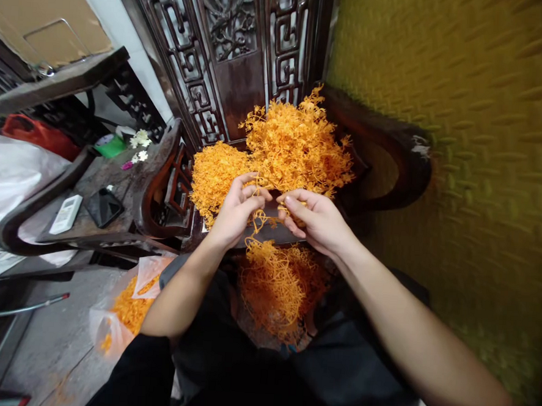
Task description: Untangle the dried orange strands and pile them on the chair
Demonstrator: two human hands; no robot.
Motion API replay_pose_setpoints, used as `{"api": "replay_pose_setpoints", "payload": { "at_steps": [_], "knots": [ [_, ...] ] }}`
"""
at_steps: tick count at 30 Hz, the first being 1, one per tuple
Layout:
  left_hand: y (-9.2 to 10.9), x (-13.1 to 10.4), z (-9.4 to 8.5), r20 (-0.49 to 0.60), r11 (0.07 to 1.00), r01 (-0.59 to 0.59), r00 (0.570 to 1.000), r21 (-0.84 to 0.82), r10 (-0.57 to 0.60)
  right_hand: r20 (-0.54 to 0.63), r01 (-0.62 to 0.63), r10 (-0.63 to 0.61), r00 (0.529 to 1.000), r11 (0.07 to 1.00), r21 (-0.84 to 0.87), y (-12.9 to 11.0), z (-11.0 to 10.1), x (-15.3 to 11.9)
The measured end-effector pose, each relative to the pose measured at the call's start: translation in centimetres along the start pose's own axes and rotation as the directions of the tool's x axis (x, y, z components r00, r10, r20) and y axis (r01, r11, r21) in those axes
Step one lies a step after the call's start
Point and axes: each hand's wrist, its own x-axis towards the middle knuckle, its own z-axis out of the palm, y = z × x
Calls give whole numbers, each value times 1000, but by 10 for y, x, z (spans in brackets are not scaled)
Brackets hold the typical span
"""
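Backdrop: carved dark wood (241, 85) at upper centre, yellow-green wall (464, 117) at right.
Your left hand (234, 212): frame centre, fingers pinched on an orange stem (257, 219).
Your right hand (316, 221): just beside it, fingers curled around orange bits (302, 204), partly hidden.
Blossoms: large heap (297, 146) beyond your hands, upper centre; small heap (215, 170) touching its left.
Stems: tangle (273, 280) below your hands, lower centre.
Floor: bag (147, 275) with orange pieces, lower left.
Your left: white box (66, 214) on dark wood furniture.
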Motion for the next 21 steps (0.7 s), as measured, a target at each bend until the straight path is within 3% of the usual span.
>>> {"api": "replay_pose_setpoints", "payload": {
  "at_steps": [6, 9, 13, 16, 21],
  "knots": [
    [5, -2, 1, -17, 995, 68, 997, -68, -69, 48, 56, -54, 997, 998, -37, 4, 1, -2],
    [2, 0, 0, -28, 995, 58, 998, -76, -60, 17, 51, -48, 999, 978, -203, 6, 3, -3],
    [-5, 0, 0, 0, 999, -25, 1000, 20, 25, -57, 22, -56, 997, 879, -477, 12, 7, -1],
    [-8, 0, 3, 30, 999, -51, 998, 7, 51, -54, 7, -45, 998, 831, -556, 15, 10, 1],
    [10, -4, 6, -87, 985, 61, 993, -159, -75, -37, 144, -217, 976, 758, -636, 14, 9, 1]
  ]
}}
